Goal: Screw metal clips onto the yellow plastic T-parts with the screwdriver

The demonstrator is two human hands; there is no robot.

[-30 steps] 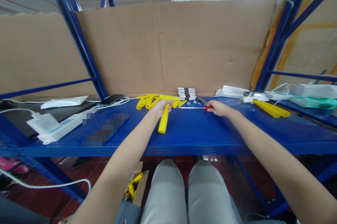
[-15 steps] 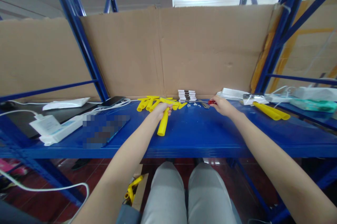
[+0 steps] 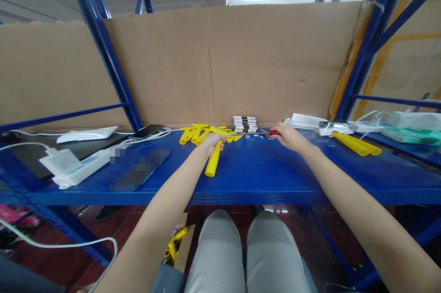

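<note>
From where I'm standing, the work in hand looks like bringing a slim tool up to a yellow plastic part. The person's left hand [image 3: 211,141] is closed round the yellow tubular part [image 3: 212,164], whose smooth, round barrel points toward the near edge of the blue shelf top [image 3: 262,169]. The right hand [image 3: 285,136], well apart from the left, has its fingers wrapped on a red-handled tool [image 3: 274,132], probably a screwdriver; its thin, metallic shaft runs left toward the yellow part. Whether the tip touches it I can't tell from here. The next move, I'd judge, calls for a steady left grip and the shaft kept in line with the part.

Just beyond the hands, toward the left, lies a heap of glossy yellow tube pieces [image 3: 195,134]. At the far middle stands a neat stack of flat white pieces [image 3: 245,124] with a dark band down it, and near that are tiny pale bits [image 3: 257,136], too small to name. Behind rises creased, matte brown cardboard [image 3: 275,63]. Two longer yellow tubes [image 3: 354,144] lie at the right.
</note>
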